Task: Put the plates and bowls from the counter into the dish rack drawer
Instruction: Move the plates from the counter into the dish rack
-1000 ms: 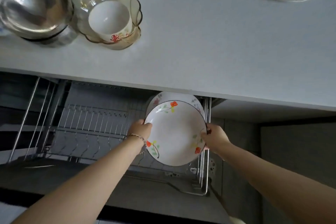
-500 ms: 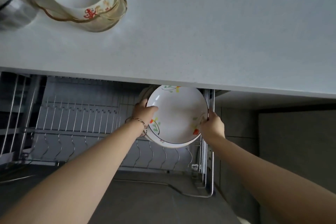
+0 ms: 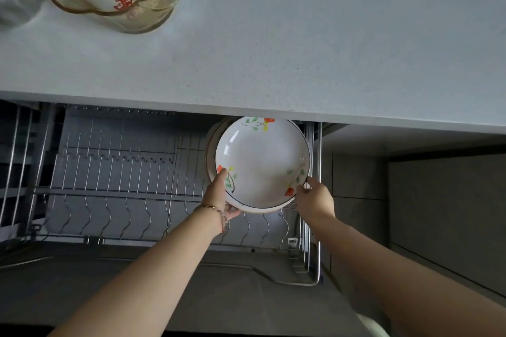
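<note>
Gripping the plate (image 3: 262,161) by opposite rims, the left hand (image 3: 221,194) and right hand (image 3: 312,197) hold it upright at the rack (image 3: 115,172) right end, face toward the person, just before another plate (image 3: 211,142); slot lies directly below.

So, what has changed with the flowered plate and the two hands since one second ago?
Both hands carried the flowered plate farther back into the dish rack drawer, so its top edge now sits under the counter edge, against the plate behind. The left hand and right hand still grip its lower rim. The rest of the rack remains bare.
</note>
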Motion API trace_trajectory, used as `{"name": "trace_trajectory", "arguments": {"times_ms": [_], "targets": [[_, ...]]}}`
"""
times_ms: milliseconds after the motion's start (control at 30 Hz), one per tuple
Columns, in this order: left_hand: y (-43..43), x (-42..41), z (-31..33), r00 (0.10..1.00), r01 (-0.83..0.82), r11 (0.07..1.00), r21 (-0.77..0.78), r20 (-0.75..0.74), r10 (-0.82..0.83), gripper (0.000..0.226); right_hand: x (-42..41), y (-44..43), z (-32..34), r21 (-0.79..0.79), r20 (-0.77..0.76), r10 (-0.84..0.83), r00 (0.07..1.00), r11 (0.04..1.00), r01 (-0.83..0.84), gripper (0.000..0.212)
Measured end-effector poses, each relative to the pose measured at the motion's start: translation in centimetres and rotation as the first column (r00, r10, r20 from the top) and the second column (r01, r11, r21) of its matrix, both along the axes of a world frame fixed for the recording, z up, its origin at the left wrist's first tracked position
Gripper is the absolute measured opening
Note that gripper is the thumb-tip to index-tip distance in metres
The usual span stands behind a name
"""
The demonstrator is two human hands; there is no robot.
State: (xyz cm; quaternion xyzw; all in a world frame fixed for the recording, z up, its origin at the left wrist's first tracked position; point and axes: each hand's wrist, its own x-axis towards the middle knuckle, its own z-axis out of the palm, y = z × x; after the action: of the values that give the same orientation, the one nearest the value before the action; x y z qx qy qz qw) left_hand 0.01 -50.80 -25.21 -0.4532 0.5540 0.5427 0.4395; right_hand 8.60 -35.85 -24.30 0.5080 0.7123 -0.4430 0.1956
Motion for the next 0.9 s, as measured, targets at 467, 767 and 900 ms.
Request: {"name": "trace_trajectory", "arguments": {"times_ms": [467, 767, 900], "targets": [[12.8, 2.5, 15.2, -0.051, 0.854, 0.113, -0.508, -0.297, -0.954, 0.018, 4.6, 15.4, 15.2, -0.053, -0.087, 0.389, 0.917, 0.918, -0.394, 0.032], [38.1, 7.1, 22.3, -0.181, 0.812, 0.102, -0.574, -0.414, -0.892, 0.023, 12.2, 42.2, 25.4, 0.180, -0.086, 0.242, 0.966, 0.958, -0.224, 0.027], [49.7, 9.5, 22.6, -0.083, 0.828, 0.209, -0.521, -0.481, -0.873, 0.020, 16.0, 54.0, 25.7, 0.248, -0.074, 0.113, 0.991, 0.964, -0.092, 0.028]]}}
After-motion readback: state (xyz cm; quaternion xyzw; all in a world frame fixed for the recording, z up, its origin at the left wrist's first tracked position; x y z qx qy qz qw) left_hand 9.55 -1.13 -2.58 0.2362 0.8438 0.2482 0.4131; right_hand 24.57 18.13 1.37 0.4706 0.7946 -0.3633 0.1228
